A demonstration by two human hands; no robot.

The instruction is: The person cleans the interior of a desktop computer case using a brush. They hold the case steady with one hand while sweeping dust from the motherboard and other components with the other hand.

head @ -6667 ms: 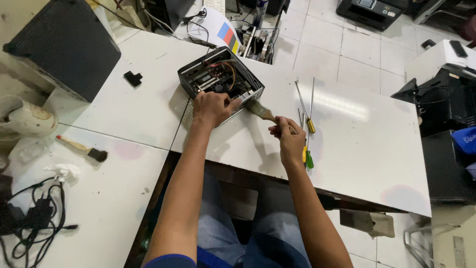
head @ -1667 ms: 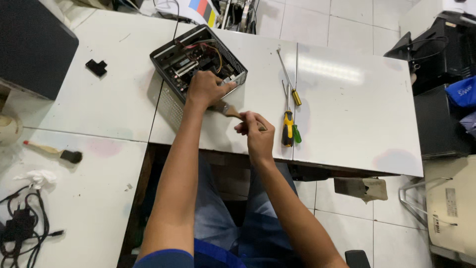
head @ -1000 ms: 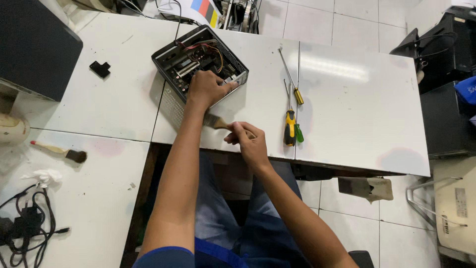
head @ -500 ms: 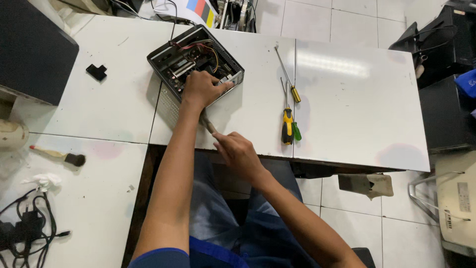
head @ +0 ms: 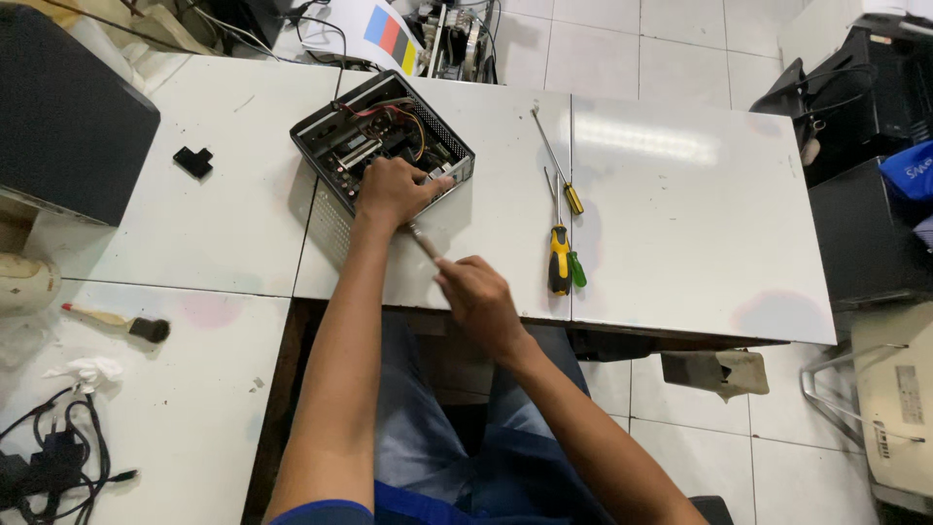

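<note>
A small open black computer case (head: 330, 131) with red and yellow wires inside stands on the white table (head: 680, 214). My left hand (head: 389, 190) rests on its near right corner and grips the case edge. My right hand (head: 476, 297) is at the table's near edge, closed on the handle of a small brush (head: 423, 241), which points up toward my left hand. Its bristle end is hidden by my left wrist. To the right of my right hand lie three screwdrivers: a yellow-and-black one (head: 559, 258), a green one (head: 577, 270) and a long thin one (head: 554, 156).
A big black box (head: 68, 117) and a small black part (head: 192, 160) sit at the left. A second brush (head: 117, 321), crumpled tissue (head: 92, 371) and black cables (head: 49, 457) lie on the near-left table. Black printers (head: 855, 87) stand on the floor at the right.
My right hand has drawn the brush down and left, from beside the case to the table's near edge. My left hand has stayed on the case.
</note>
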